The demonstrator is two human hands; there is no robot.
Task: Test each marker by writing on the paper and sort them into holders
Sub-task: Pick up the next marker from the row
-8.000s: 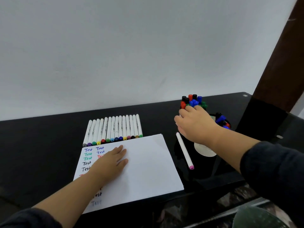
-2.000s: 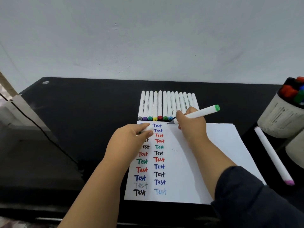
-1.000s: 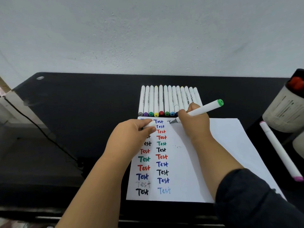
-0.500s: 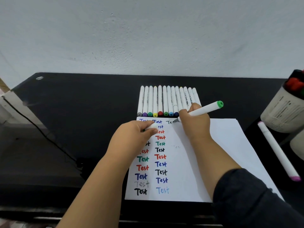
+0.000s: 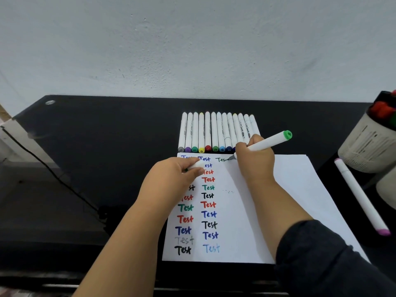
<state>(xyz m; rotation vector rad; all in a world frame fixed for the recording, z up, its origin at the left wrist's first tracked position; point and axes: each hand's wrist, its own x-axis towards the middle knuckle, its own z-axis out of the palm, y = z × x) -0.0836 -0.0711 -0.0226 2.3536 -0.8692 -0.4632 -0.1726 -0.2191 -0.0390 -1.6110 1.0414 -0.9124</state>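
Right hand fingers pinch green marker, tip touching paper.

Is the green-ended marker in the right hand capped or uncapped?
Uncapped: the green-ended marker has its bare tip on the paper, mid-word; left hand pinches a white cap.

glossy black table, matt white paper, smooth plastic markers.

Holder cropped; left words under left hand
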